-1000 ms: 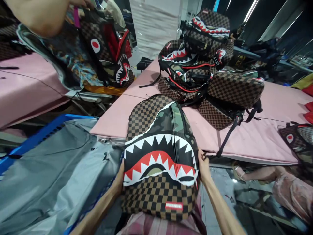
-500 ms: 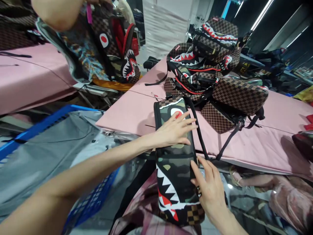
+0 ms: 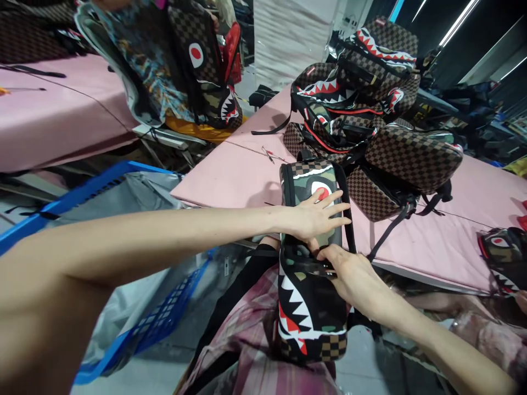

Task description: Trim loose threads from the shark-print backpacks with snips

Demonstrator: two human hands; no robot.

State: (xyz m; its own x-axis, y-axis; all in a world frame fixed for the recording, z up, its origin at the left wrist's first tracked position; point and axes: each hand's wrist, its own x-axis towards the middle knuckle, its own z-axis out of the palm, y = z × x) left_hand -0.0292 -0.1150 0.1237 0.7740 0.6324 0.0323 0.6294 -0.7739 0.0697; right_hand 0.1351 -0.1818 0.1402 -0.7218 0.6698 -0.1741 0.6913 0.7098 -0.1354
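Note:
A camouflage backpack (image 3: pixel 304 312) with a shark-mouth print and brown checkered ends lies across my lap, its far end resting on the edge of the pink table. My left hand (image 3: pixel 319 218) presses flat on its upper front, beside the red-and-white eye print, with the fingers spread. At the middle of the bag, my right hand (image 3: pixel 354 278) grips the edge of a front pocket, whose mouth gapes a little. Some of the right fingertips are hidden in the fold. A black strap (image 3: pixel 349 219) runs along the bag's right side.
Several checkered backpacks (image 3: pixel 414 156) are piled on the pink table (image 3: pixel 255 175). Thin pen-like tools (image 3: pixel 268 154) lie near the bag's far end. A blue crate (image 3: pixel 105 178) stands at left. A co-worker (image 3: pixel 156 71) handles another backpack beyond; another person's hand shows at far right.
My right hand has moved from the bag's right side onto the pocket edge, which now gapes. My left hand stays spread on the bag. The view has shifted slightly.

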